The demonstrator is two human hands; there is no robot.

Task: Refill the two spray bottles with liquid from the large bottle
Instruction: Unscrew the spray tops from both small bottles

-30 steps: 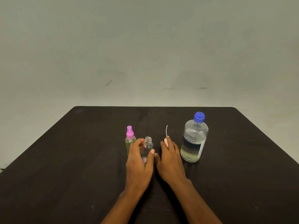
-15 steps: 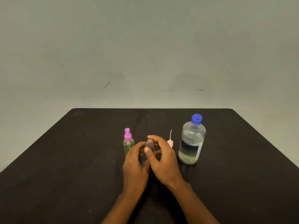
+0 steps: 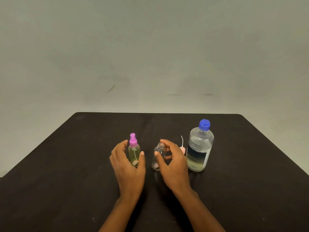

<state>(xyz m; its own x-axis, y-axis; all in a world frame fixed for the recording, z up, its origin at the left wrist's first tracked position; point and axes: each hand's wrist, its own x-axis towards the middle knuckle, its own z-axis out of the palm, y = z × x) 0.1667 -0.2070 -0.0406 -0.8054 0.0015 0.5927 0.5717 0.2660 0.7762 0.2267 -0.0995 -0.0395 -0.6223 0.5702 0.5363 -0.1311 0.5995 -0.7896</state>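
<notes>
We see a dark brown table with rounded corners (image 3: 66,164) set against a plain grey-green wall (image 3: 150,47). The three bottles stand upright in a row near the table's middle. We take 12 o'clock as straight away from us.

The small clear plastic bottle with a bare threaded neck (image 3: 160,150) stands mid-row and looks empty. At its 9 o'clock, a little apart, is the small clear spray bottle with a purple pump head (image 3: 133,151). It is mostly full of pale yellow liquid, with a thin tube running down inside. At the open bottle's 3 o'clock stands the large clear plastic bottle (image 3: 199,148). Its blue screw cap (image 3: 204,125) is on, and pale yellowish liquid fills its lower part. Between these two, partly hidden by our fingers, sits a pink pump head (image 3: 182,149), its white tube pointing toward 12 o'clock.

Our left hand (image 3: 128,166) is cupped wide around the purple-topped bottle from 6 o'clock. The fingers are at its 9 o'clock side and the thumb at its 3 o'clock side, just clear of the plastic. We cannot tell whether the fingers behind it actually grip.

Our right hand (image 3: 173,163) curls round the open bottle from its 4 o'clock side. The thumb rests on the bottle's shoulder and the forefinger arches behind its neck, holding it on the table.
</notes>
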